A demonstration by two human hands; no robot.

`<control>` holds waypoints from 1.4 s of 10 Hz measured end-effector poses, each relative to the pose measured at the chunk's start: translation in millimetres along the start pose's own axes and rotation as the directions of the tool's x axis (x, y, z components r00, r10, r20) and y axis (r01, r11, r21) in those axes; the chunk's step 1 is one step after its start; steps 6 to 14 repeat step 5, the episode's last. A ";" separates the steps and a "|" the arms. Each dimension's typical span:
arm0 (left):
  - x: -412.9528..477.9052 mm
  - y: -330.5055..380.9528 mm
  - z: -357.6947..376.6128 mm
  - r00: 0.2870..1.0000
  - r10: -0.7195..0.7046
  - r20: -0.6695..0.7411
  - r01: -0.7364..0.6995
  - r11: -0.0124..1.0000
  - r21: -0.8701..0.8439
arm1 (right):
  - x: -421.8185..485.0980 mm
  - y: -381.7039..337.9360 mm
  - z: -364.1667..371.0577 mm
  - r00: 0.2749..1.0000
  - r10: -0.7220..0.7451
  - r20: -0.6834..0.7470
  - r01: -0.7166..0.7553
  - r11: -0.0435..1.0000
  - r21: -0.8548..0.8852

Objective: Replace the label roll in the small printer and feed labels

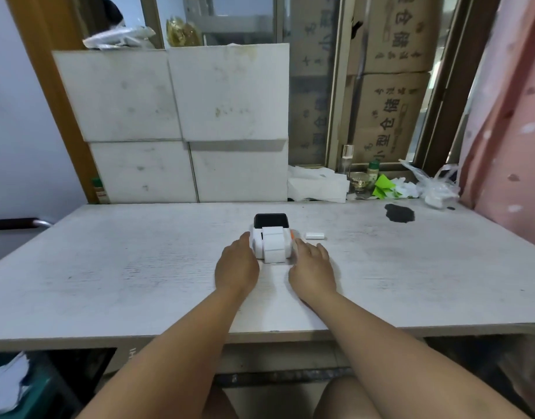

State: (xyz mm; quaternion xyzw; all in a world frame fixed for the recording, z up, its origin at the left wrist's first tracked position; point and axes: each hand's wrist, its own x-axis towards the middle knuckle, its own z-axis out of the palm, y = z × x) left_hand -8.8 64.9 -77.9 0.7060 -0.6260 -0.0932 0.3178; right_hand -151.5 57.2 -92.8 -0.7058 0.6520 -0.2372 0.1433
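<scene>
A small white printer (257,237) with a black lid part at its back and an orange accent on its right side stands mid-table. A strip of white labels (273,246) runs out of it toward me, down to the tabletop. My left hand (236,267) rests against the printer's left side, fingers together. My right hand (311,267) lies at its right side, fingers spread, tips near the orange part. A small white roll core (315,236) lies on the table just right of the printer.
The worn white table (139,267) has a black stain (400,213) at the far right. White boxes (175,125) stack along the back. Crumpled paper (317,184), bottles, green scraps and a plastic bag sit on the sill. A pink curtain (508,131) hangs at right.
</scene>
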 end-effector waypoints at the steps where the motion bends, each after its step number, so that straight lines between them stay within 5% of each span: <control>1: -3.9 3.1 -0.5 0.994 0.105 0.007 -0.104 0.969 0.225 | -5.5 -4.4 -7.0 0.998 -0.057 -0.024 0.054 0.994 -0.099; 2: -4.5 7.8 -0.8 0.991 0.122 0.048 -0.132 0.916 0.378 | -1.5 -10.5 -20.3 0.990 -0.138 -0.001 0.134 0.961 -0.243; 5: 18.0 44.0 -46.3 0.984 0.175 0.028 -0.167 0.859 0.483 | 25.0 -48.0 -71.7 0.974 -0.228 0.009 0.219 0.918 -0.331; 14: 18.0 44.0 -46.3 0.984 0.175 0.028 -0.167 0.859 0.483 | 25.0 -48.0 -71.7 0.974 -0.228 0.009 0.219 0.918 -0.331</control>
